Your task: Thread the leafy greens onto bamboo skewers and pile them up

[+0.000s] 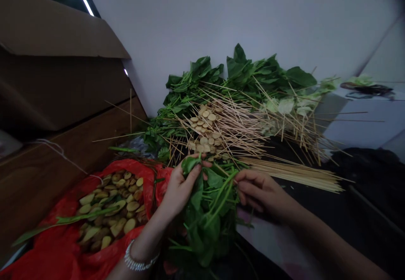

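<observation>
Before a pale wall (228,14), near the black surface's (295,193) front edge, greens (205,233) lie between the left hand (180,187), pinching a leaf (190,164), and the right hand (261,191), where stems (225,195) slant up, its hold unclear.

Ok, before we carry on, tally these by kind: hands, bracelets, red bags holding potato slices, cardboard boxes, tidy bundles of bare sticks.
Hands: 2 (left hand, right hand)
Bracelet: 1
Red bag holding potato slices: 1
Cardboard box: 1
Bundle of bare sticks: 1
Total: 6
</observation>
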Demonstrator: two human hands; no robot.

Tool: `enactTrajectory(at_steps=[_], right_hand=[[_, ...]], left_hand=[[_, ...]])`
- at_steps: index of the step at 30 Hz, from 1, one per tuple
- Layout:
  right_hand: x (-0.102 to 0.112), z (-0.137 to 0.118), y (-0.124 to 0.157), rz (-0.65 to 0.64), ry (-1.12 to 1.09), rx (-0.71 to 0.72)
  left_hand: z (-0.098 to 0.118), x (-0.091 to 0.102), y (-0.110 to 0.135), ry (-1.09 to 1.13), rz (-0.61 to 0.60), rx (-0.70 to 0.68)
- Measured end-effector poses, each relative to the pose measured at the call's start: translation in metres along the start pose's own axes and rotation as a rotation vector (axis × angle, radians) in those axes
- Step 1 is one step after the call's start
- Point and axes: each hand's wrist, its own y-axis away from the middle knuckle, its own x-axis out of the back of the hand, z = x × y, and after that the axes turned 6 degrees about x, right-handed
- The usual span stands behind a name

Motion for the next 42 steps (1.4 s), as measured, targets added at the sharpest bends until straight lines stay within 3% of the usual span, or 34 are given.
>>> enactTrajectory(at_steps=[8,15,21,26,34,36,38,42], right_hand=[[-0.012,0.017,-0.003,0.021,0.044,-0.001],[-0.013,0.019,-0.004,0.064,0.068,0.006],[-0.014,0.017,-0.004,0.048,0.109,0.007],[-0.015,0.015,-0.004,0.048,0.156,-0.008],[-0.019,0.017,-0.002,0.010,0.145,0.006],[-0.016,0.016,-0.003,0.006,0.117,0.016],[-0.008,0.013,-0.004,0.036,0.083,0.044],[0.015,0.002,-0.007,0.247,0.023,0.155]], left_hand=[[-0.003,-0.007,0.003,-0.030,-0.087,0.066],[-0.004,-0.005,0.005,-0.031,-0.129,0.034],[-0.007,0.000,0.001,0.012,-0.131,0.119],[-0.006,0.003,-0.002,-0.037,-0.107,0.036],[-0.005,-0.006,0.001,-0.154,-0.329,-0.094],[-0.003,-0.004,0.001,-0.180,-0.294,-0.106],[-0.002,0.001,0.000,-0.167,-0.175,-0.091],[0.000,0.013,-0.005,-0.112,0.035,-0.089]])
